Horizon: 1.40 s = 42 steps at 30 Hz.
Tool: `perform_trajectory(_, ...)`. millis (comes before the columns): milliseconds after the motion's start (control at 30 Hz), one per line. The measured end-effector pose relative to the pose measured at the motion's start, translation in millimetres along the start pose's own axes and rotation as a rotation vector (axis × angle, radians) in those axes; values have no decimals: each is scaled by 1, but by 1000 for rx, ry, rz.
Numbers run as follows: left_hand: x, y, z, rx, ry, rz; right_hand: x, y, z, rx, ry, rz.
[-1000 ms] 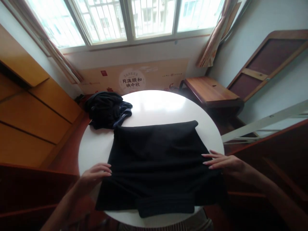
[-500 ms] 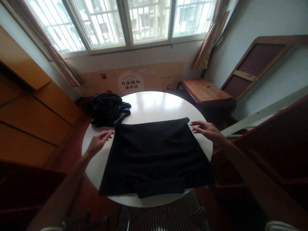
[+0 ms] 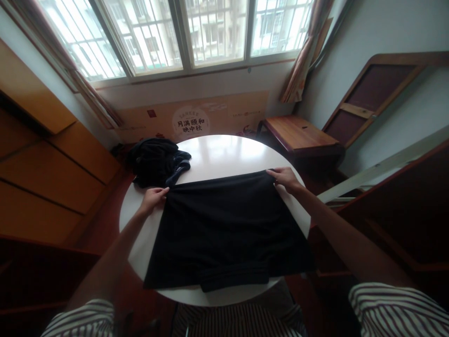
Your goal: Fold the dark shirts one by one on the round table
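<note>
A black shirt [image 3: 220, 224] lies spread on the round white table [image 3: 224, 150], with a collar-like folded band at its near edge. Its far edge runs straight between my two hands. My left hand [image 3: 153, 199] pinches the far left corner of the cloth between thumb and fingers. At the far right corner, my right hand [image 3: 286, 179] grips the fabric the same way. The near corners of the shirt reach past the table's edge.
A heap of dark clothes [image 3: 154, 161] sits at the table's far left. Beyond the table on the right stands a wooden stool-like table [image 3: 298, 131]. Wooden cabinets [image 3: 49, 164] line the left, and a barred window [image 3: 213, 32] is ahead.
Both hands have moved inward and closed on the shirt's far corners; before, they were beside it with fingers apart from the cloth. The far edge now looks pulled straighter.
</note>
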<state>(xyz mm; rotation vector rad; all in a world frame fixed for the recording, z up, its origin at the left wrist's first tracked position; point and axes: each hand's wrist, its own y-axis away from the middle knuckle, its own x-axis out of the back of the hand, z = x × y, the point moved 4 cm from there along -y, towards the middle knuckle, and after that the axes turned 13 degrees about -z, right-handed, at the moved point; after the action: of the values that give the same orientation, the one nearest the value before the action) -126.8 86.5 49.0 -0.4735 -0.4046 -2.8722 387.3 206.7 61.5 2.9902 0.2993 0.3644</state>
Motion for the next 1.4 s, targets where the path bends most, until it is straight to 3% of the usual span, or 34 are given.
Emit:
perform_trajectory(133,8,-4,8,-143,-228,171,1,2,-3,2,55,-29)
perform_trajectory(267,6,-13,14,-171,-313,3,0,3,-3,12,4,-126)
perform_trajectory(367,6,-15,16,-169,-352,-97,4,1,-2,68,-11,-127)
perform_trajectory(533,4,-25,32,-277,-312,-66,11,-13,-1,152,-83,-140)
perform_trajectory(700,-4,-60,74,-393,-365,55,19,-52,-5,160,-104,47)
perform_trajectory(800,-15,-83,96,-395,-478,98,21,-76,-6,120,-43,150)
perform_trajectory(900,-35,-87,109,-416,-652,150,19,-85,-10,81,175,226)
perform_trajectory(1000,-76,-62,115,-628,-823,105,0,-69,-23,194,514,351)
perform_trajectory(1033,-94,-49,114,-724,-866,27,-13,-59,-27,272,607,320)
perform_trajectory(1100,-128,-20,103,-871,-938,-191,-51,-37,-29,437,744,102)
perform_trajectory(1200,-159,18,74,-868,-1050,-444,-104,-2,-18,542,926,-252)
perform_trajectory(1300,-158,43,45,-751,-1145,-505,-123,17,-2,483,1108,-354)
perform_trajectory(1400,-146,62,28,-698,-1176,-492,-119,19,3,404,1213,-340)
